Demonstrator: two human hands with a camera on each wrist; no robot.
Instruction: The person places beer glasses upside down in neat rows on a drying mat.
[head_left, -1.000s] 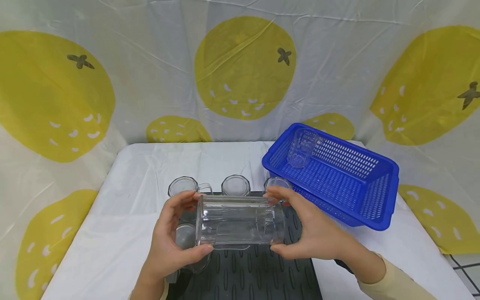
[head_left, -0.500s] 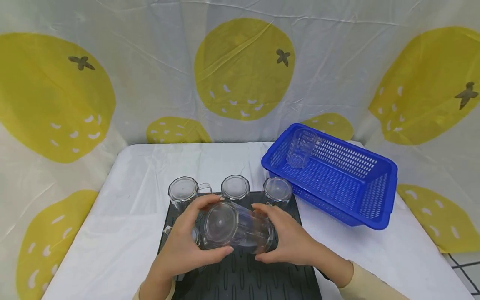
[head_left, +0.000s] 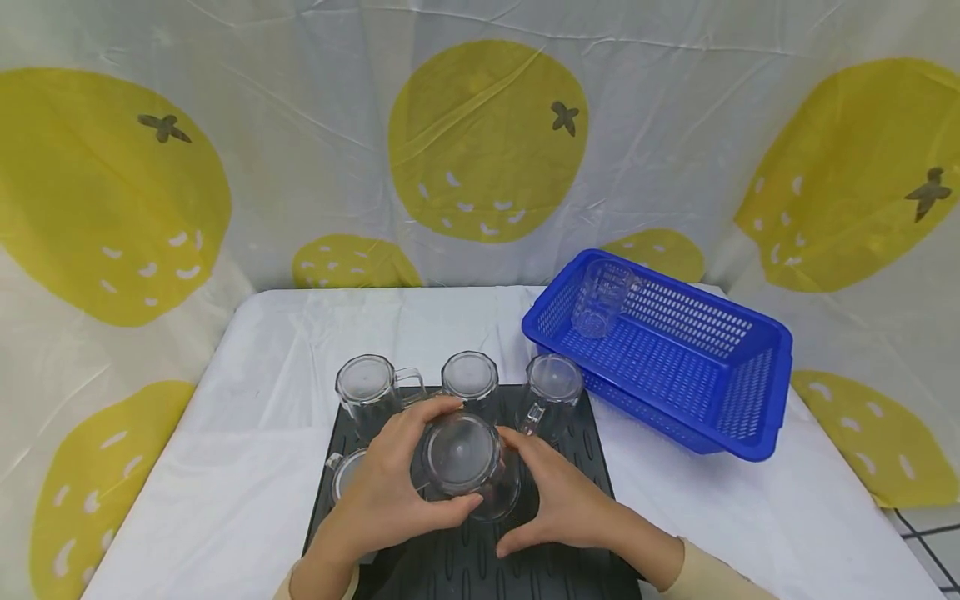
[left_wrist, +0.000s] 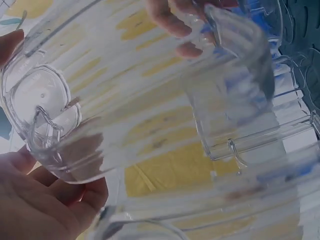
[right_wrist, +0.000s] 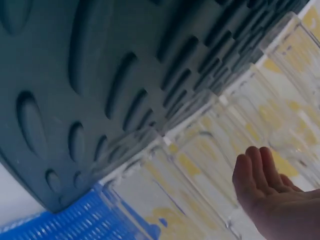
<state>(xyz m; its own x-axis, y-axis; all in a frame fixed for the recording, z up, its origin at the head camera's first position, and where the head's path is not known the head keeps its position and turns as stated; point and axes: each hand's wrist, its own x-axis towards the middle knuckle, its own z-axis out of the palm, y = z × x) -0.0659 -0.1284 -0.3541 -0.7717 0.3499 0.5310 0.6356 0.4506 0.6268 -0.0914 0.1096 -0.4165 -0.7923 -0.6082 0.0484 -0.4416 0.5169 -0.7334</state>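
Note:
A clear glass mug (head_left: 461, 454) is tilted over the dark ridged mat (head_left: 480, 575), base up and mouth down towards the right. My left hand (head_left: 397, 475) grips it near the base, thumb in front and fingers behind. The right hand (head_left: 558, 500) curves loosely beside the mouth end, thumb standing off the glass; whether its fingertips touch is unclear. In the left wrist view the mug (left_wrist: 150, 100) spans the picture, base near the left fingers. The right wrist view has the right hand (right_wrist: 265, 192) with fingers nearly straight and nothing between them.
Three upturned glass mugs stand along the mat's far edge: left mug (head_left: 367, 387), middle mug (head_left: 470, 375), right mug (head_left: 555, 383). Another upturned mug (head_left: 345, 475) is partly hidden behind the left hand. A blue basket (head_left: 675, 408) at the back right contains a glass mug (head_left: 600, 300).
The mug has turned from lying sideways between both hands to base up, and come lower over the mat. The right hand has moved left and loosened from it.

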